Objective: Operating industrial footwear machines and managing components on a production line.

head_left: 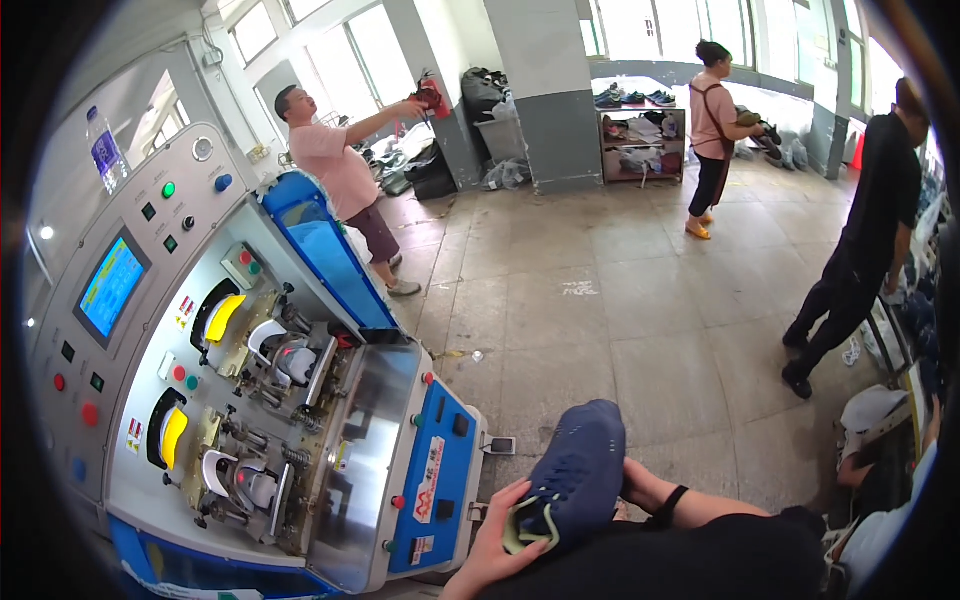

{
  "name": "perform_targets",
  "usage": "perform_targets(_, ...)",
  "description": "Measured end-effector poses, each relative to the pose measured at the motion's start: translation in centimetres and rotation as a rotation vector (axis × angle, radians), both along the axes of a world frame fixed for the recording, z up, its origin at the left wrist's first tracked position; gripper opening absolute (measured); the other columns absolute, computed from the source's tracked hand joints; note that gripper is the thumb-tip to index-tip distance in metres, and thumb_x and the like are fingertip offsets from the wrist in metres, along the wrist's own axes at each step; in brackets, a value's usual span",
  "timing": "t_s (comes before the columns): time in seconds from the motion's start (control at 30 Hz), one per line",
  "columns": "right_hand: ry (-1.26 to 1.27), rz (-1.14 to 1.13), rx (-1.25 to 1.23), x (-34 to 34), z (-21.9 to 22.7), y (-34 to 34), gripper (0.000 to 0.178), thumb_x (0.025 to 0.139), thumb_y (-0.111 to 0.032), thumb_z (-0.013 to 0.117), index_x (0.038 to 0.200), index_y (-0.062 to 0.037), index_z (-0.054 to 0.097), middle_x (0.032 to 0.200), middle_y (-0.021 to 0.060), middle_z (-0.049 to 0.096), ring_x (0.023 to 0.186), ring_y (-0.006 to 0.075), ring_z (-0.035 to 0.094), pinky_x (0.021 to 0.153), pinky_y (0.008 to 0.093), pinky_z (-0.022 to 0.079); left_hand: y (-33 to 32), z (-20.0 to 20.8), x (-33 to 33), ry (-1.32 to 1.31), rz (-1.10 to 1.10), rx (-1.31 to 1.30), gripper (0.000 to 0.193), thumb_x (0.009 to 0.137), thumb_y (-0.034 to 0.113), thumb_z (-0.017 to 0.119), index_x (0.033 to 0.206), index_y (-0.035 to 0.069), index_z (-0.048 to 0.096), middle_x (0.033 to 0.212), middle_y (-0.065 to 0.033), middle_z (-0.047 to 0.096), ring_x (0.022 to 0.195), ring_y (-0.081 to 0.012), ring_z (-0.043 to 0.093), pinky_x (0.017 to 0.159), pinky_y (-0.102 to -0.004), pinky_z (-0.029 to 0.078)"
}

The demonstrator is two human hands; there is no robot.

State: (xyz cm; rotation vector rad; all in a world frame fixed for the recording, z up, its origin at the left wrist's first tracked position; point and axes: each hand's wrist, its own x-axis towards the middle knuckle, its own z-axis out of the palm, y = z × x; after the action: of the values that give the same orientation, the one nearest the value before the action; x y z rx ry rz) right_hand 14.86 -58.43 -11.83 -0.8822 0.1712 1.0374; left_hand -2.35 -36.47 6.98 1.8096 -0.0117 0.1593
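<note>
One navy laced shoe [582, 465] is held, toe away, right of the grey-and-blue machine [375, 440]: left hand [497, 548] gripping the collar, right hand [646, 486] clasping the side, fingers partly hidden, presumably for steadiness from both flanks.

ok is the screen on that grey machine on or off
On: the screen is lit bright blue, with some yellow patches showing on it.
</note>
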Motion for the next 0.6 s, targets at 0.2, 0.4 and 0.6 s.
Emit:
perform_targets(0.2, 0.049, -0.166, -0.059, 4.5, 2.7, -8.4, 0.045, 0.097, -0.032, 0.05, 0.13, -0.0019, 0.05, 0.127, 0.0091, 0.058, 0.117, 0.0211, 0.052, 0.104, 0.0354, 0.038, -5.9, 0.2, 8.9, -0.04, -0.228, 0.105, 0.078, 0.075, 0.022, 0.074, 0.14, 0.002, 0.035, 0.142, -0.0206, 0.035, 0.134, -0.032, 0.035, 0.11, -0.0399, 0.029)
perform_targets(0.4, 0.015, -0.299, -0.072, 6.5, 1.7, -15.9, 0.042, 0.101, -0.029, 0.04, 0.128, -0.0005, 0.052, 0.131, 0.0083, 0.056, 0.12, 0.0201, 0.051, 0.107, 0.0348, 0.035, -11.8, -0.1, 15.7, -0.024, -0.375, 0.101, 0.077, 0.073, 0.02, 0.075, 0.138, 0.001, 0.037, 0.14, -0.0207, 0.038, 0.132, -0.0314, 0.037, 0.109, -0.0391, 0.03)
perform_targets(0.6, 0.037, -0.494, -0.025, 6.6, -0.4, -20.1, 0.048, 0.1, -0.037, 0.042, 0.131, -0.0002, 0.05, 0.132, 0.0091, 0.055, 0.121, 0.0219, 0.05, 0.107, 0.0374, 0.034, -15.8, -0.6, 20.4, 0.057, -0.537, 0.042, 0.078, 0.072, 0.018, 0.075, 0.138, 0.001, 0.038, 0.141, -0.0197, 0.037, 0.132, -0.0297, 0.037, 0.108, -0.0382, 0.031)
